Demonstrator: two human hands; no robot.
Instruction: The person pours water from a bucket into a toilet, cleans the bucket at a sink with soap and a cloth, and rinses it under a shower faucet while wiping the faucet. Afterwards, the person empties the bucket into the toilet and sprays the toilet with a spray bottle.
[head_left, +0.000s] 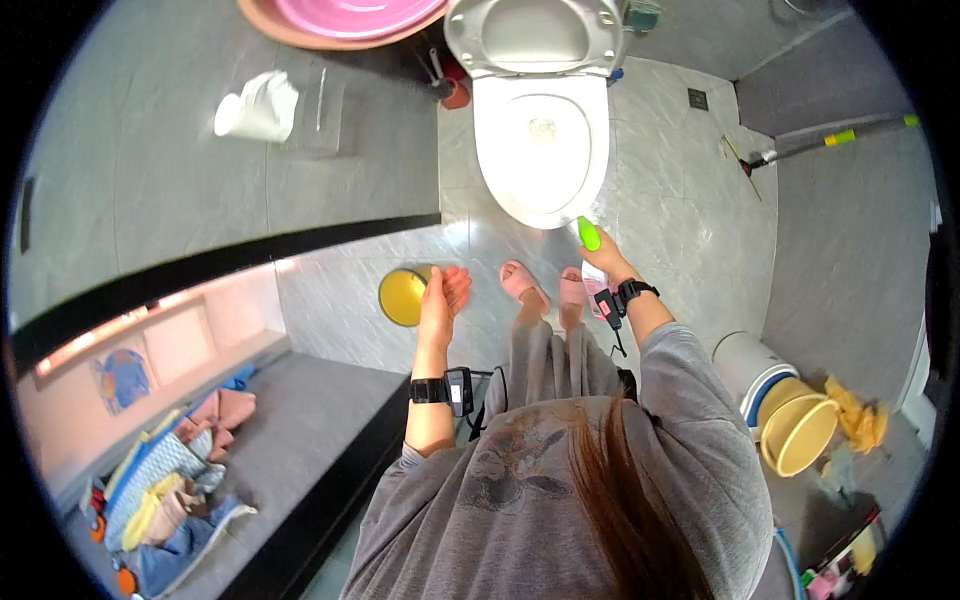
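My right hand [610, 257] is closed around a bright green object [588, 234] with a rounded end, just in front of the toilet bowl's front rim. I cannot make out its exact kind; the fingers cover part of it. Just below that hand shows a white and pink item [597, 287], and whether it is held too I cannot tell. My left hand [446, 292] is palm up with its fingers stretched out, holding nothing. Beside it on the floor stands a round yellow bin [403, 297]. The white toilet [596, 135] has its lid raised.
Pink slippers [520, 280] are on my feet. Left are a grey counter [190, 200], a tissue roll [255, 108], pink basins [360, 15] and a ledge with clothes [180, 470]. A brush stands in a red holder [456, 94]. Yellow buckets [800, 430] lie at right.
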